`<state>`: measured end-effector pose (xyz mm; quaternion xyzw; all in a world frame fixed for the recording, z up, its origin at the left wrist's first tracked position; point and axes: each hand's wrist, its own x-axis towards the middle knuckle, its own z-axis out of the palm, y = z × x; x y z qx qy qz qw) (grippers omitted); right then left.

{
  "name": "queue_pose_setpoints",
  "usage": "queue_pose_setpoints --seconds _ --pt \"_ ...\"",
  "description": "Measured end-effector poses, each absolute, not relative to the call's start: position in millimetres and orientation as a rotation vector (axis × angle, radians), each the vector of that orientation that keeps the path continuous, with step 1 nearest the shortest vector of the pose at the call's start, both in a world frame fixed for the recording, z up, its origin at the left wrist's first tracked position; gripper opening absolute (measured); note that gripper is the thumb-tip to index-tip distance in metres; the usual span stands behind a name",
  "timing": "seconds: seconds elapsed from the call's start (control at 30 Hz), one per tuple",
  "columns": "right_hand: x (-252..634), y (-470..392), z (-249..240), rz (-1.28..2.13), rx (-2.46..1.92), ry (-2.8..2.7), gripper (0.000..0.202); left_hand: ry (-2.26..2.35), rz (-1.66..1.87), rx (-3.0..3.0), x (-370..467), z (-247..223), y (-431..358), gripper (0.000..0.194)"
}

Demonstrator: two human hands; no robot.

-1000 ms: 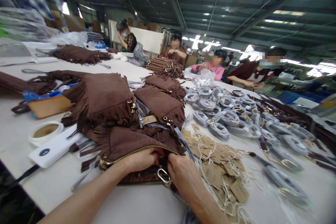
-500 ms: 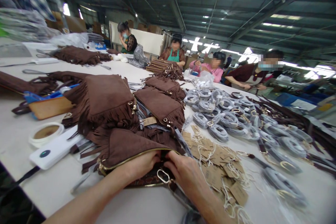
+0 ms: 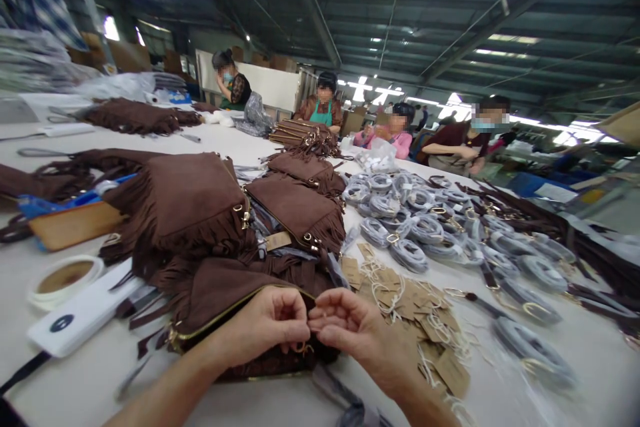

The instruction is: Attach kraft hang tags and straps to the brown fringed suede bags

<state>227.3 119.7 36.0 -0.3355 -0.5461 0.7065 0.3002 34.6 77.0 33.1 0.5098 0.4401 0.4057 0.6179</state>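
"How do the hands look?"

"The left hand (image 3: pixel 287 320) has thumb and fingers drawn together; I can't tell whether they grip anything. The right hand (image 3: pixel 345 330) is half curled, thumb apart from the fingers, its fingertips just beside the left's. A small gold-coloured piece (image 3: pixel 303 348) shows under the left fingers."

"And the bag (image 3: pixel 225 285)?"

"Right below the hands, lying on the desk (image 3: pixel 280 407). It's soft brown with fringe, and its gold zip (image 3: pixel 213 328) gapes over a dark inside."

"What's around it?"

"More fringed bags (image 3: pixel 197 197) behind, paper tags (image 3: pixel 403 297) with white string to the right, coiled straps (image 3: pixel 425 233) past those."

"Anything different from half a second ago?"

"In that frame both hands reach into the opening; now they're up over it, fingers in plain sight. The oval ring seen beside the right hand is now out of sight. The zip is open in both."
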Motion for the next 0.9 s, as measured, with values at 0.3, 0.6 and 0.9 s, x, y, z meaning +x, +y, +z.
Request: queue_pose_setpoints --seconds 0.3,0.6,0.9 --pt "229 122 15 1.528 -0.927 -1.658 0.023 1.054 1.082 1.065 40 21 80 0.015" --pt "229 122 1 1.707 -0.802 -1.463 0.041 1.155 1.132 1.334 42 23 77 0.015" --pt "227 120 -3 1.578 -0.964 -1.501 0.042 1.282 1.082 1.507 44 19 76 0.011"
